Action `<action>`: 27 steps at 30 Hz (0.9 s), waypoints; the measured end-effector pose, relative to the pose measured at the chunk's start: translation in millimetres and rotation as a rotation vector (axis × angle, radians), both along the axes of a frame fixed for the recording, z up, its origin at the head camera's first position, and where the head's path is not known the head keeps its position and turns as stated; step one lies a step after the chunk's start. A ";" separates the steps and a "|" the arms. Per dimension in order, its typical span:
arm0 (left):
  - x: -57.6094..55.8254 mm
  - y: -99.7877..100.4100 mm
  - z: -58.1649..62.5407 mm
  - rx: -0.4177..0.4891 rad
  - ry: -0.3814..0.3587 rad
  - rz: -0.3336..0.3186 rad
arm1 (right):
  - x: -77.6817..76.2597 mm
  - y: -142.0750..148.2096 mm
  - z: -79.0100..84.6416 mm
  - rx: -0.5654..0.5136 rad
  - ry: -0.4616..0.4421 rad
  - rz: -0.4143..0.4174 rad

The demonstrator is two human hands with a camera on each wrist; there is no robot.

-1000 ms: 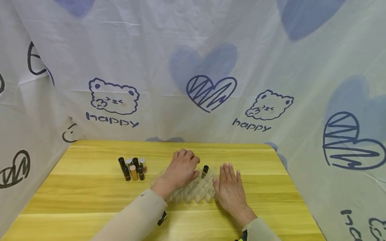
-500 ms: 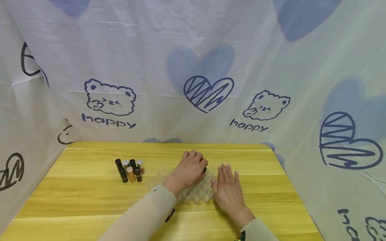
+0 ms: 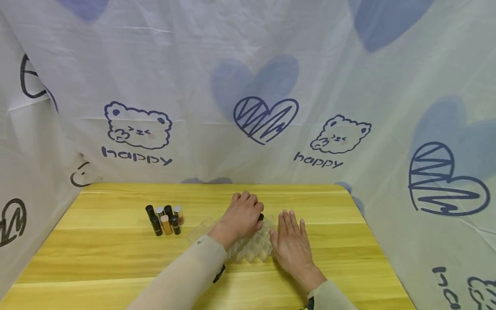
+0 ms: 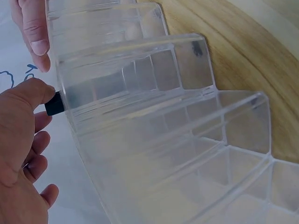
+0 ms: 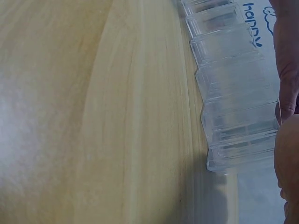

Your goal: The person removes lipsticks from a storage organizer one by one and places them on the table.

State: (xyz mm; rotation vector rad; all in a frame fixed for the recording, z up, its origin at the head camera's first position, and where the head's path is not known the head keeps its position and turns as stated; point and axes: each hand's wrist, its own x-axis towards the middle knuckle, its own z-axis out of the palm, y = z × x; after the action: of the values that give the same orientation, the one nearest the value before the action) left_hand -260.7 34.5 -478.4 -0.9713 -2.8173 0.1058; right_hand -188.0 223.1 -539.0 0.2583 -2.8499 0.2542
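My left hand (image 3: pixel 241 218) reaches over a clear, many-celled lipstick organizer (image 3: pixel 251 249). Its thumb and index finger pinch the black cap of a lipstick (image 4: pixel 54 103), which sticks up out of a cell near the organizer's right end. The lower part of that tube shows only as a dim dark shape through the clear plastic. Fingers nearly straight, my right hand (image 3: pixel 293 247) rests beside the organizer's right end, its thumb at the side wall. In the right wrist view the stepped cells of the organizer (image 5: pixel 229 70) run up from this hand.
Left of the organizer stand several lipsticks (image 3: pixel 165 224) in a close group, with black, silver and gold caps. All of it sits on a yellow wood-grain table (image 3: pixel 116 262). A white printed cloth (image 3: pixel 201 142) hangs behind the table's far edge.
My left hand has moved right, from beside the standing black lipstick onto its cap. My right hand has stayed at the organizer's right end. The view has shifted slightly.
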 end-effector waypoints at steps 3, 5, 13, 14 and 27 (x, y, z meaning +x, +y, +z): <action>-0.8 -0.4 -0.9 0.001 -0.004 0.002 | -0.3 -0.4 0.3 0.002 -0.001 -0.001; -1.1 -0.6 -1.2 0.002 -0.007 0.003 | -0.3 -0.7 0.5 0.001 -0.003 -0.001; -2.6 1.0 -3.3 0.000 -0.002 0.009 | 0.6 -1.3 1.3 -0.012 0.009 -0.007; -2.7 1.1 -3.6 -0.003 -0.007 0.012 | 0.7 -1.4 1.4 -0.009 0.012 -0.007; -3.5 -0.1 -3.4 -0.031 0.086 -0.070 | 0.3 -1.8 1.1 -0.002 0.014 -0.006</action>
State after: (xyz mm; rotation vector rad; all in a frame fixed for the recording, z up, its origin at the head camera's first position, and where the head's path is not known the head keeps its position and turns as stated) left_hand -264.1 34.5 -481.8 -1.0452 -2.7084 0.1782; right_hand -187.7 221.3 -537.8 0.2508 -2.8364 0.2532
